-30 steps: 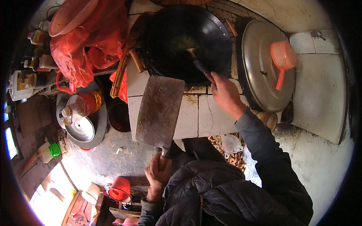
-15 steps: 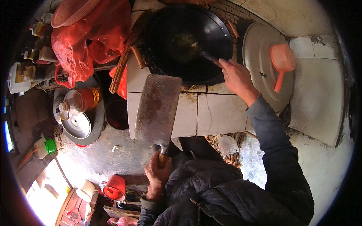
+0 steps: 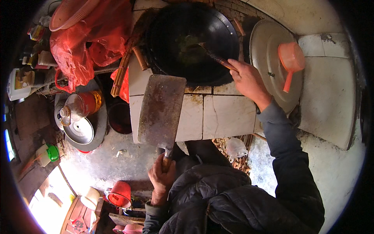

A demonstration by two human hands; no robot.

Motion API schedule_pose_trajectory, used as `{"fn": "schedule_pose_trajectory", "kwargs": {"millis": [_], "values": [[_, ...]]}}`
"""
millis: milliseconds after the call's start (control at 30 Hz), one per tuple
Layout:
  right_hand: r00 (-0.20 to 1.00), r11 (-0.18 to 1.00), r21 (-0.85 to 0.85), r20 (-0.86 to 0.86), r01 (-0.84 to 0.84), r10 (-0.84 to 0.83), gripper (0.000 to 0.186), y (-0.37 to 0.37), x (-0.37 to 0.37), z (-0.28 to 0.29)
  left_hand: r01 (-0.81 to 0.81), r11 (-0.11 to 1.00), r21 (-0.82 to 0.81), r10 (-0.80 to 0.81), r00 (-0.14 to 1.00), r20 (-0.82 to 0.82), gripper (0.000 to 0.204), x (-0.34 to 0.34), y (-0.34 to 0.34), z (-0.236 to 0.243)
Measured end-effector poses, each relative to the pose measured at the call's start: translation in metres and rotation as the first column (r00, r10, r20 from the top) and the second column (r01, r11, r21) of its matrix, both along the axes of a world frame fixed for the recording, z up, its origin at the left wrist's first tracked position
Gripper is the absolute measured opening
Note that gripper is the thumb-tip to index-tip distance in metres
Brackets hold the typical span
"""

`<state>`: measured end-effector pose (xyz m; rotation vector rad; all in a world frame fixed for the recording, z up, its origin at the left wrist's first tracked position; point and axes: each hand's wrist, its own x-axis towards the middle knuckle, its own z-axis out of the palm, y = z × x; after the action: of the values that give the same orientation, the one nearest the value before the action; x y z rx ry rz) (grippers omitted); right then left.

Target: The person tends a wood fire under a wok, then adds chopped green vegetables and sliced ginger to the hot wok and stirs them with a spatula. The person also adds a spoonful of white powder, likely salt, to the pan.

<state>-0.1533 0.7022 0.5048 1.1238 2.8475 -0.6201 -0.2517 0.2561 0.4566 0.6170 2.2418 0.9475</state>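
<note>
My left hand [image 3: 160, 180] is wrapped round the wooden handle of a large cleaver [image 3: 161, 113]. Its broad, stained blade is raised in front of the white-tiled stove [image 3: 224, 115]. In my right hand [image 3: 250, 81] is the brown handle of a wok spatula [image 3: 219, 59], gripped at its near end. The spatula reaches down into a big black wok [image 3: 216, 25] set in the stove top. At the wok's bottom lies some greenish-yellow liquid or food; I cannot make out which.
Right of the wok leans a large pale lid [image 3: 265, 50] with a pink ladle [image 3: 292, 58] on it. Red plastic bags [image 3: 74, 50] hang at the left, above an oil bottle [image 3: 83, 104] and a metal lid [image 3: 80, 131]. A red bucket [image 3: 119, 195] stands lower left.
My right hand has shifted slightly right and down, drawing the spatula with it, and its tip sits differently in the wok. The cleaver stays raised in my left hand, almost unmoved.
</note>
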Motion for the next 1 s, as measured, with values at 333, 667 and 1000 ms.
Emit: {"fn": "schedule_pose_trajectory", "kwargs": {"millis": [333,667,1000], "values": [[0.994,0.996,0.008,-0.075,0.084,-0.083,0.033,-0.008,-0.014,-0.03,0.023,0.998,0.051,-0.021,0.999,-0.031,0.046,0.001,-0.003,-0.003],[0.998,0.994,0.1,0.055,-0.035,0.03,0.038,-0.019,-0.018,-0.02,0.043,0.999,-0.005,-0.043,0.999,0.019,0.046,0.002,-0.007,-0.004],[0.992,0.985,0.159,-0.116,0.062,-0.043,0.037,-0.039,0.018,-0.035,0.047,0.998,0.049,-0.041,0.992,-0.119,0.05,-0.002,-0.012,-0.013]]}}
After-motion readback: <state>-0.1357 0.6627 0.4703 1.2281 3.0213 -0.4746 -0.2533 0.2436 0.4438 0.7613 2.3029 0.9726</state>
